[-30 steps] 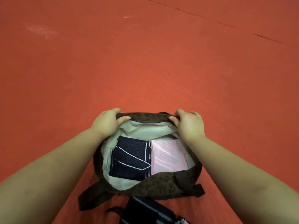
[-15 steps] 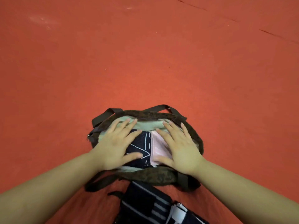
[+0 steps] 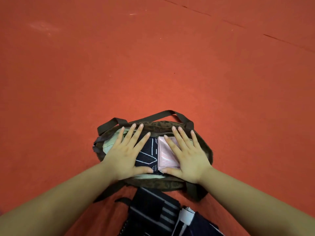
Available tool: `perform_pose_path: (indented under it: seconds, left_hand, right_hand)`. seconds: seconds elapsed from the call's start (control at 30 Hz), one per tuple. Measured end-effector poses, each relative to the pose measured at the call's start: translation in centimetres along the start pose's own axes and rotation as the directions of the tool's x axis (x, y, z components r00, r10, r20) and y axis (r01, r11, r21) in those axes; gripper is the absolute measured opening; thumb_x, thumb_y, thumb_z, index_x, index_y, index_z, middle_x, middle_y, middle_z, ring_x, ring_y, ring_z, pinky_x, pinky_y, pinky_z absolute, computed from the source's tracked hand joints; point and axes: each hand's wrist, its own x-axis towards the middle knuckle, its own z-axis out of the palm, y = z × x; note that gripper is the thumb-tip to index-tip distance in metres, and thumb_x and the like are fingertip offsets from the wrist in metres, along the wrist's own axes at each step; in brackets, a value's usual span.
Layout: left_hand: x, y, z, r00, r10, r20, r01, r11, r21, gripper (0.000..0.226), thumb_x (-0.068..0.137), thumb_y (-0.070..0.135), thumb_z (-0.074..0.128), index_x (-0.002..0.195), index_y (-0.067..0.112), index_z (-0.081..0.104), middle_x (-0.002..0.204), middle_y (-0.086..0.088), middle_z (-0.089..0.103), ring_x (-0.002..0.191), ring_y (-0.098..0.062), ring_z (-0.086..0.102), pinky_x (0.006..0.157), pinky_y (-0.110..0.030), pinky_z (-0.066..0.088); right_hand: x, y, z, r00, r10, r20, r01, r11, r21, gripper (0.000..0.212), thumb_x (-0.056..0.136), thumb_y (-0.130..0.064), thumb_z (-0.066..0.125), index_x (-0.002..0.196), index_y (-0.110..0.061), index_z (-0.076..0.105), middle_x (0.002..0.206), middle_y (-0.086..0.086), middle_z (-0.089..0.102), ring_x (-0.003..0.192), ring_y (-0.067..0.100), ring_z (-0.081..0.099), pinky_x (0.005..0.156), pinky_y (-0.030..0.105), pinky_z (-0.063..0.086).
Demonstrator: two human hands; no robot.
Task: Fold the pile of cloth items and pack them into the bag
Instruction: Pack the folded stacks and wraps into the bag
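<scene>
A brown patterned bag (image 3: pixel 158 126) with a pale lining lies open on the red floor in front of me. Inside it sit a folded navy cloth with white lines (image 3: pixel 148 153) on the left and a folded pink cloth (image 3: pixel 166 155) on the right, side by side. My left hand (image 3: pixel 125 155) lies flat with spread fingers on the navy cloth and the lining. My right hand (image 3: pixel 186 155) lies flat on the pink cloth, its fingertips reaching the bag's far rim. Both hands cover part of the cloths.
The red floor (image 3: pixel 153 65) stretches all around the bag. The bag's dark straps (image 3: pixel 167 113) lie past its far rim. A dark striped garment (image 3: pixel 153 210) sits close to me below the bag.
Both hands let go of the bag's far rim and came down flat onto the cloths inside. Since half a second ago their fingers have slid further toward the far rim.
</scene>
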Motion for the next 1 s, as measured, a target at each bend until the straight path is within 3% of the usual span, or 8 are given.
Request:
perform_pose_path:
  seconds: [0.07, 0.17, 0.3, 0.47, 0.57, 0.7, 0.83, 1.0]
  left_hand:
    - [1.0, -0.2, 0.5, 0.998, -0.044, 0.042, 0.044, 0.999, 0.001, 0.113, 0.069, 0.093, 0.019, 0.151, 0.016, 0.015, 0.157, -0.018, 0.010, 0.145, -0.035, 0.004, 0.113, -0.054, -0.004]
    - [2.1, -1.6, 1.5, 0.995, -0.078, 0.068, 0.078, 0.997, 0.016, 0.122, 0.051, 0.101, 0.000, 0.144, 0.025, -0.023, 0.154, -0.011, -0.026, 0.142, -0.029, -0.025, 0.111, -0.055, -0.019]
    - [2.2, -2.6, 2.7, 0.971, -0.118, 0.209, 0.131, 0.990, -0.052, 0.125, 0.037, 0.103, -0.005, 0.132, 0.029, -0.039, 0.148, -0.006, -0.039, 0.138, -0.024, -0.035, 0.110, -0.055, -0.021]
    - [2.6, -2.6, 3.0, 0.949, -0.130, 0.288, 0.159, 0.984, -0.080, 0.123, 0.038, 0.102, -0.006, 0.135, 0.033, -0.033, 0.153, -0.005, -0.032, 0.141, -0.022, -0.029, 0.112, -0.055, -0.018]
    - [1.7, -1.4, 2.2, 0.990, -0.088, 0.107, 0.101, 0.987, -0.124, 0.117, 0.054, 0.100, 0.002, 0.146, 0.030, -0.017, 0.157, -0.007, -0.020, 0.144, -0.026, -0.020, 0.112, -0.053, -0.019]
    - [-0.4, 0.3, 3.1, 0.998, -0.063, 0.027, 0.065, 0.995, -0.079, 0.103, 0.073, 0.091, 0.020, 0.149, 0.022, 0.024, 0.155, -0.017, 0.020, 0.141, -0.039, 0.018, 0.110, -0.056, -0.005]
    - [-0.9, 0.4, 4.4, 0.986, -0.146, 0.078, 0.152, 0.986, -0.074, 0.100, 0.072, 0.091, 0.019, 0.147, 0.024, 0.030, 0.152, -0.019, 0.028, 0.138, -0.038, 0.018, 0.109, -0.058, 0.001]
    - [-1.2, 0.5, 3.7, 0.988, -0.143, 0.060, 0.147, 0.987, -0.067, 0.096, 0.077, 0.088, 0.019, 0.147, 0.023, 0.030, 0.153, -0.018, 0.027, 0.139, -0.038, 0.028, 0.111, -0.056, 0.000]
  right_hand:
    - [0.7, 0.3, 0.1, 0.998, 0.035, 0.050, -0.034, 0.999, -0.018, 0.107, 0.073, -0.091, 0.012, 0.152, -0.019, 0.015, 0.157, 0.020, 0.004, 0.145, 0.030, -0.002, 0.112, 0.056, 0.001]
    - [1.1, 1.6, 0.5, 0.989, 0.039, 0.139, -0.031, 0.997, -0.064, 0.121, 0.053, -0.098, -0.004, 0.148, -0.025, -0.020, 0.150, 0.012, -0.034, 0.138, 0.025, -0.035, 0.113, 0.052, -0.017]
    - [1.5, 2.5, 1.4, 0.977, 0.063, 0.202, -0.066, 0.998, 0.003, 0.124, 0.045, -0.100, -0.007, 0.143, -0.026, -0.027, 0.150, 0.008, -0.034, 0.138, 0.023, -0.035, 0.114, 0.049, -0.019]
    - [2.1, 2.8, 2.0, 0.971, 0.068, 0.227, -0.079, 0.996, 0.037, 0.121, 0.045, -0.099, -0.009, 0.140, -0.027, -0.030, 0.152, 0.007, -0.031, 0.137, 0.019, -0.034, 0.113, 0.046, -0.020]
    - [1.4, 2.3, 1.4, 0.985, 0.051, 0.165, -0.063, 0.996, 0.069, 0.114, 0.053, -0.097, -0.003, 0.142, -0.030, -0.027, 0.154, 0.007, -0.028, 0.139, 0.021, -0.032, 0.113, 0.046, -0.021]
    - [-0.1, 1.3, 2.2, 0.999, -0.004, 0.054, -0.001, 0.995, 0.096, 0.109, 0.066, -0.095, 0.013, 0.151, -0.031, -0.007, 0.158, 0.012, -0.014, 0.144, 0.030, -0.020, 0.113, 0.053, -0.015]
    - [-1.0, 0.8, 3.8, 0.993, 0.045, 0.110, -0.053, 0.996, 0.072, 0.109, 0.068, -0.095, 0.020, 0.153, -0.026, 0.012, 0.158, 0.019, 0.001, 0.145, 0.036, -0.006, 0.110, 0.059, -0.004]
    - [-0.9, 1.0, 2.5, 0.995, 0.044, 0.085, -0.050, 0.996, 0.069, 0.114, 0.058, -0.098, 0.007, 0.149, -0.033, -0.013, 0.153, 0.010, -0.028, 0.140, 0.028, -0.030, 0.112, 0.053, -0.018]
